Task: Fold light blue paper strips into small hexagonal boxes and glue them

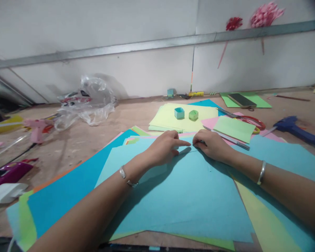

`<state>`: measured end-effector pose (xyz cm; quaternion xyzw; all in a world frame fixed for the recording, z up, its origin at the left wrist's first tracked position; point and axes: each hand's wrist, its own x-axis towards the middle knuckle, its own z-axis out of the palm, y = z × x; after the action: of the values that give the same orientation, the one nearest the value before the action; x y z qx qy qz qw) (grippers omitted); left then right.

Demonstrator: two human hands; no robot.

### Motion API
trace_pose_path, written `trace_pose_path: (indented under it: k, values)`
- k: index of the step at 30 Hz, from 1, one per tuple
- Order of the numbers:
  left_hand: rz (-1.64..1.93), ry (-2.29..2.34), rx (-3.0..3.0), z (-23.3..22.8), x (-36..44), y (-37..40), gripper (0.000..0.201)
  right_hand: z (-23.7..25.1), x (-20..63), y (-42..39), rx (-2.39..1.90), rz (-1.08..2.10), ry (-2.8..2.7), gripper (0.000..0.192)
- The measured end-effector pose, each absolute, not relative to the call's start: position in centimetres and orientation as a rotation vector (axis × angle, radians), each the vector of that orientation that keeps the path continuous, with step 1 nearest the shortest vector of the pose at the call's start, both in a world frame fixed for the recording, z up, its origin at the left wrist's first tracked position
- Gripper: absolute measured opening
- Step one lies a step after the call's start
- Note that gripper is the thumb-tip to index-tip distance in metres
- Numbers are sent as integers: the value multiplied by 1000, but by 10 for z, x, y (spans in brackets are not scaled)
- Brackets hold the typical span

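A large light blue paper sheet [173, 196] lies in front of me on a stack of coloured sheets. Over its far edge, my left hand [165, 147] rests with the index finger stretched out, its tip almost meeting the right fingertips. My right hand [211, 144] is closed, thumb and fingers pinched together low over the blue paper; whatever is between them is hidden. A thin line, like a fold or paper edge, runs below the fingertips. Just beyond stand a small blue paper box [179, 113] and a small green paper box [193, 115] on pale yellow sheets [162, 117].
Red-handled scissors [248, 120], a pen [231, 139], green paper [233, 128] and a blue glue gun [299, 129] lie right. A phone [242, 100] is farther back. Left are a plastic bag [89, 101], a pink glue gun [37, 129] and a white adapter [7, 193].
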<state>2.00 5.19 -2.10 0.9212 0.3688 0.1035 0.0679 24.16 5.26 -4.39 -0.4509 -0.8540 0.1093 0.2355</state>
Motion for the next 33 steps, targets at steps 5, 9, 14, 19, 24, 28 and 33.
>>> trace_pose_path:
  k: [5,9,14,19,24,28,33]
  values:
    - [8,871,2949,-19,23,45,62,-46,243,53,-1239,325,-2331,15]
    - [-216,956,2987,-4,29,32,59,-48,243,53,-1223,333,-2321,15]
    - [-409,1086,2978,9,34,15,28,-47,242,52,-1186,334,-2321,16]
    - [-392,1147,2972,10,34,8,18,-44,240,52,-1182,334,-2328,19]
    - [-309,1140,3003,9,31,10,23,-43,240,52,-1183,347,-2325,18]
    - [-235,1104,2973,9,18,16,31,-44,240,53,-1179,367,-2324,18]
    - [-198,1125,2946,8,-12,15,40,-45,240,55,-1167,389,-2315,18]
